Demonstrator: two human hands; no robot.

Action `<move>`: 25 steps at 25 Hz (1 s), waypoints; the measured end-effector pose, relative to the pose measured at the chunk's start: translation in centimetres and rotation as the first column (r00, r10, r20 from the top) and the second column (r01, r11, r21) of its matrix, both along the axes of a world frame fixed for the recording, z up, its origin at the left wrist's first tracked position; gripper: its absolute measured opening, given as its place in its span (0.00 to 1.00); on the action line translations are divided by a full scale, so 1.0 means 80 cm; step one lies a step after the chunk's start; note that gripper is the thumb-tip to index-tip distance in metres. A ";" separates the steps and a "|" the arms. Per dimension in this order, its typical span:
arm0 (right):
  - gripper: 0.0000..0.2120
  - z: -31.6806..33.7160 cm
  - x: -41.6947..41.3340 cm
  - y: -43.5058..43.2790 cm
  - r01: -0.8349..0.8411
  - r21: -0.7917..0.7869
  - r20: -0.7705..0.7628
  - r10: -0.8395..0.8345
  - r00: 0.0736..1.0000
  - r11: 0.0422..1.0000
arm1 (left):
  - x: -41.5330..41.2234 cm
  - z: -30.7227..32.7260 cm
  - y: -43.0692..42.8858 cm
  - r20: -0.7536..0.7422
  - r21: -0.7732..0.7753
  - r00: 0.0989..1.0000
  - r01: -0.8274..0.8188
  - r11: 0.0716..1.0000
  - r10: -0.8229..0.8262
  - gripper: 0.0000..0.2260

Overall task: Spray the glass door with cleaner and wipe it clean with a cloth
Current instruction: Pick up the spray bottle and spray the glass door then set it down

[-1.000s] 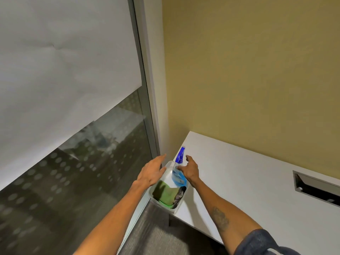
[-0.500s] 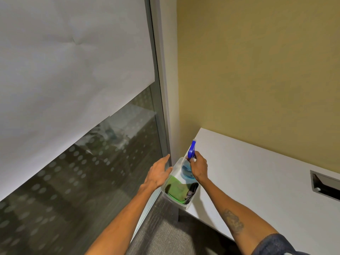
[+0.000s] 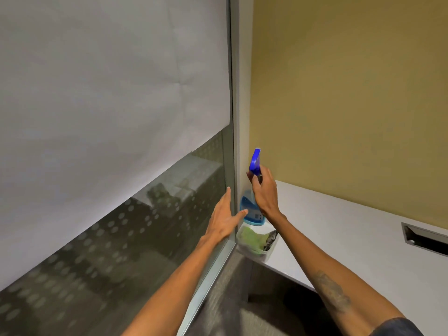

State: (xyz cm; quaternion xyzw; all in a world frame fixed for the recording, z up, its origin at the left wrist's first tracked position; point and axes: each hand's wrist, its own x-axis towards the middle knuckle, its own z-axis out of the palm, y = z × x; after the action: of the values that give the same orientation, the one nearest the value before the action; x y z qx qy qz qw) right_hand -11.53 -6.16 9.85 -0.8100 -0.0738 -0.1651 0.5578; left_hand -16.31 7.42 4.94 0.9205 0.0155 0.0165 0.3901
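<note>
My right hand [image 3: 264,192] grips the neck of a spray bottle [image 3: 251,210] with a blue trigger head and blue liquid, holding it lifted just above a clear plastic bin [image 3: 265,254] on the table's near corner. A green cloth [image 3: 252,238] lies inside the bin. My left hand [image 3: 224,219] is spread with fingers apart beside the bin, its thumb tip near the bottle's base. The glass door [image 3: 135,238] fills the left, with a dotted frosted pattern and white paper [image 3: 109,93] covering its upper part.
A white table [image 3: 351,238] runs along the yellow wall [image 3: 351,93], with a cable slot [image 3: 424,238] at the right. A metal door frame [image 3: 234,117] separates glass from wall. Grey carpet [image 3: 230,299] lies below the table corner.
My right hand closed on the spray bottle and lifted it up out of the bin. My left hand stayed open beside the bin. The view shifted so the table sits further right.
</note>
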 end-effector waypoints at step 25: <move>0.25 0.238 -0.633 0.219 -0.621 0.128 0.247 0.582 0.775 0.773 | -0.630 0.159 0.096 0.505 -0.411 0.401 -0.667 0.621 0.764 0.53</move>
State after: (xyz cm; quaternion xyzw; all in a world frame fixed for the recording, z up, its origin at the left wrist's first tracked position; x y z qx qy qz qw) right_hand -62.19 11.32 28.92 -0.6624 -0.3666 -0.0614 0.6505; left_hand -66.72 15.14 17.68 0.7272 0.2765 0.4930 0.3895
